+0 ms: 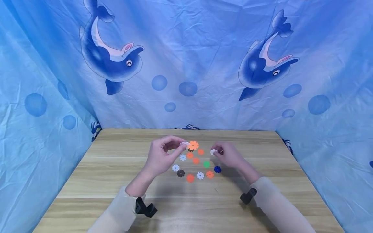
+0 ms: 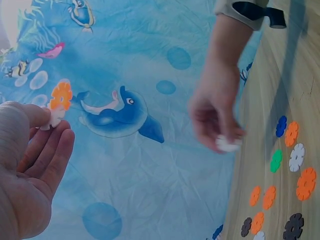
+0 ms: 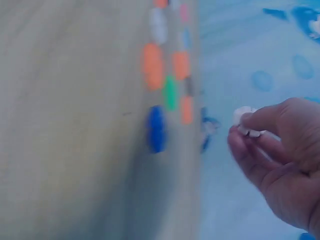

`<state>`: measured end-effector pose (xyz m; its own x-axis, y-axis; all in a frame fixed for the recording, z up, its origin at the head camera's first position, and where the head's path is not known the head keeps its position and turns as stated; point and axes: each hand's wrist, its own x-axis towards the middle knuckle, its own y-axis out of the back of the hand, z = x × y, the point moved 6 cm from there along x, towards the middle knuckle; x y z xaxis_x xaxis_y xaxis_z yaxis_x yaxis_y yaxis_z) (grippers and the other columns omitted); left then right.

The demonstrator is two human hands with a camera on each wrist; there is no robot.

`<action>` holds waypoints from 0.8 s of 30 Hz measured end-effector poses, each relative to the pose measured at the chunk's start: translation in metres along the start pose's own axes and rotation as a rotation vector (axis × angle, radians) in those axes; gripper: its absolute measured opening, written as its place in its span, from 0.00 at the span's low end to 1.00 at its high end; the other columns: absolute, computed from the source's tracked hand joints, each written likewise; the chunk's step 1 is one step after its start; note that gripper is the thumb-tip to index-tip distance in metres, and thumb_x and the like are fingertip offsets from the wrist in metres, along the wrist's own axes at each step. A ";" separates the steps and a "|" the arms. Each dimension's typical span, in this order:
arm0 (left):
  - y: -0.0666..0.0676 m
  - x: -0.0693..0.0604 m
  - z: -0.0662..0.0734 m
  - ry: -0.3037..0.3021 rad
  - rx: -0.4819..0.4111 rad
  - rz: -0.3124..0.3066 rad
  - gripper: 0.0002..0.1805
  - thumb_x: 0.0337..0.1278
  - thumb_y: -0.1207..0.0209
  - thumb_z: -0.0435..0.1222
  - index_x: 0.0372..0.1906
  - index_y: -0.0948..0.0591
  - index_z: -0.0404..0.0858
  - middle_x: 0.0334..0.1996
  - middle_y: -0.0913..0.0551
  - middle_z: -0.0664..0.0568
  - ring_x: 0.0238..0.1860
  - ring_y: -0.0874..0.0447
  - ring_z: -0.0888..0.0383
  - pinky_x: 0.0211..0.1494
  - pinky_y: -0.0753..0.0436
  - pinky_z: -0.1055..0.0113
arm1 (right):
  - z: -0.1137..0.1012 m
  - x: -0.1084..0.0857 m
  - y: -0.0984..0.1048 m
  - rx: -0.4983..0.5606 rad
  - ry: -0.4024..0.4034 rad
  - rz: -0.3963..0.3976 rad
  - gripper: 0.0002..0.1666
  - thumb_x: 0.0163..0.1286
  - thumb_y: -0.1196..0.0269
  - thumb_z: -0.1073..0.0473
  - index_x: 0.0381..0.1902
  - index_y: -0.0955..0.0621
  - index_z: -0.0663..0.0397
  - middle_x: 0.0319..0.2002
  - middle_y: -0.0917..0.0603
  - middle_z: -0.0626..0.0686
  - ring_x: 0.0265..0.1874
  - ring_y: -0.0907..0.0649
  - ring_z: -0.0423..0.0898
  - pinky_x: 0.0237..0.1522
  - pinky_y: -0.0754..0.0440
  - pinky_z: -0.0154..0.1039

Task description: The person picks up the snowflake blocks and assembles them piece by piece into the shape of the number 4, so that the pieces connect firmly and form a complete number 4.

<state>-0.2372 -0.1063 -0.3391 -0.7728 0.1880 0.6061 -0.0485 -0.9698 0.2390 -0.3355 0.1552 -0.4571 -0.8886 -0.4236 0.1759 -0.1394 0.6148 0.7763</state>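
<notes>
My left hand (image 1: pixel 161 156) pinches a white notched plastic disc (image 2: pixel 52 119) between thumb and fingers. An orange notched disc (image 1: pixel 193 145) stands out from that white one and appears joined to it at the edge. Across from it, my right hand (image 1: pixel 229 154) pinches another white notched disc (image 3: pixel 245 116), raised above the table. The two hands are apart. Loose discs lie flat below them, among them a green disc (image 1: pixel 206 164), a dark blue disc (image 1: pixel 217 169) and a dark brown disc (image 1: pixel 180 173). The right wrist view is partly blurred.
Several more orange and white discs, such as a white disc (image 1: pixel 200 175) and an orange disc (image 1: pixel 190 178), are scattered over the wooden table (image 1: pixel 96 168). A blue dolphin-print curtain (image 1: pixel 204 48) stands behind the table and along both sides.
</notes>
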 end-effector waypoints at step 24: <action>-0.003 0.003 -0.005 0.020 -0.011 -0.001 0.05 0.65 0.29 0.29 0.44 0.10 0.36 0.40 0.07 0.44 0.40 0.06 0.61 0.48 0.06 0.66 | -0.133 -0.033 0.066 0.359 0.410 0.306 0.11 0.65 0.26 0.74 0.44 0.11 0.61 0.40 0.07 0.57 0.36 0.09 0.37 0.43 0.07 0.34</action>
<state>-0.2425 -0.1037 -0.3425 -0.7854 0.1863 0.5902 -0.0563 -0.9712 0.2316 -0.2572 0.1214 -0.3315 -0.6811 -0.3705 0.6316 -0.1066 0.9035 0.4151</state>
